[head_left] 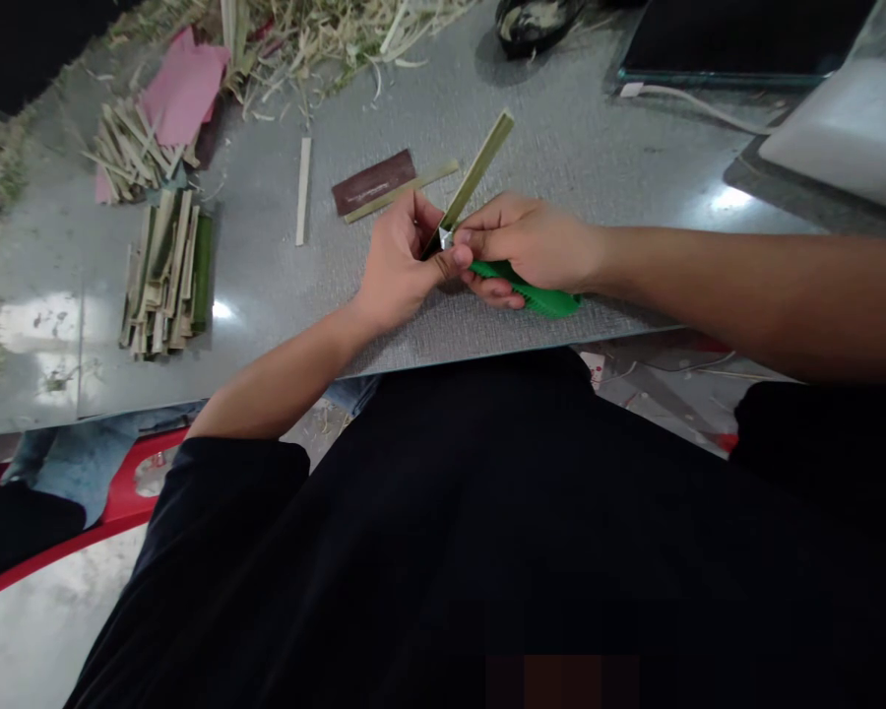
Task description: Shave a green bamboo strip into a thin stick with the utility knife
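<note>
My left hand [403, 261] is closed on the lower end of a flat bamboo strip [479, 167], which slants up and to the right. In my right hand [536, 246] is a green-handled utility knife [550, 298]. Its metal tip lies against the strip between my two hands, and the rest of the blade is hidden by my fingers. Just beyond my left hand lie a dark brown sandpaper piece [373, 182] and a thin bamboo strip [406, 189] along its lower edge. Further left a pale strip [304, 192] lies alone.
A pile of cut strips [163, 281] sits at the left, with thinner pieces [125, 153] and pink paper [184, 89] behind it. Shavings [325, 34] cover the far edge. A dark tablet-like device [742, 39] with a white cable [698, 103] and a white object [846, 133] are at right.
</note>
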A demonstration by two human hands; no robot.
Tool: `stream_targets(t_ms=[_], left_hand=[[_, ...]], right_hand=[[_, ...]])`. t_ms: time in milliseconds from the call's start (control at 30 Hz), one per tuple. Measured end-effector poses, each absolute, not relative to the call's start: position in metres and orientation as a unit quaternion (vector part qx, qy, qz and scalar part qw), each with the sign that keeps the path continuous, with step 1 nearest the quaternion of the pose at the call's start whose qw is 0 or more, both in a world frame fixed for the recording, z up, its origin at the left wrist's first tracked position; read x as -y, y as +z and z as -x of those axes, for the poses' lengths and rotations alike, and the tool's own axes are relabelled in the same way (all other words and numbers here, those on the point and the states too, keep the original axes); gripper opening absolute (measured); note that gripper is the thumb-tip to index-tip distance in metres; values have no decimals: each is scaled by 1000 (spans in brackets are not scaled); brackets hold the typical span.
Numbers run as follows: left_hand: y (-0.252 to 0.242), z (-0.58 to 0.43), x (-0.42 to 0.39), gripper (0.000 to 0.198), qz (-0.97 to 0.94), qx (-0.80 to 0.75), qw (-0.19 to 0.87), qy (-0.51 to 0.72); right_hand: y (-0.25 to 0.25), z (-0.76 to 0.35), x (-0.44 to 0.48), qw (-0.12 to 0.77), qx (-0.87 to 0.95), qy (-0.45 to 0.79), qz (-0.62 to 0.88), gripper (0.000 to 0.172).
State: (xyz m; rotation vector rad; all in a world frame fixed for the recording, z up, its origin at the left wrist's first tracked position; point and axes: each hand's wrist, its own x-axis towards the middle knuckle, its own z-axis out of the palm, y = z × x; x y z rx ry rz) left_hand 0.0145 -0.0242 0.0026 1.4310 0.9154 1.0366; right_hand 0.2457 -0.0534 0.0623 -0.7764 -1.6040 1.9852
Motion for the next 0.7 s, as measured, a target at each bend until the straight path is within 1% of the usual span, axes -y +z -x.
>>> stream_targets(t_ms=[100,200,267,467,533,700], left_hand=[[3,-16,24,100,-597,-381,555,437],[1,-15,21,102,-595,-379,555,442],[-1,-14,19,103,-595,-378,559,437],[-7,-12,19,103,-614,-367,551,430],[-6,-12,21,102,-617,-368,545,433],[-6,-16,22,102,-599,-392,532,453]], right_hand=[[66,-241,60,277,573,703,317,63],[65,-237,62,307,572,690,320,65],[61,-238,60,297,581,693,305,66],[56,-246,49,223,601,724,255,63],[57,-246,50,230,595,724,261,64],[57,-240,61,289,582,695,307,65]])
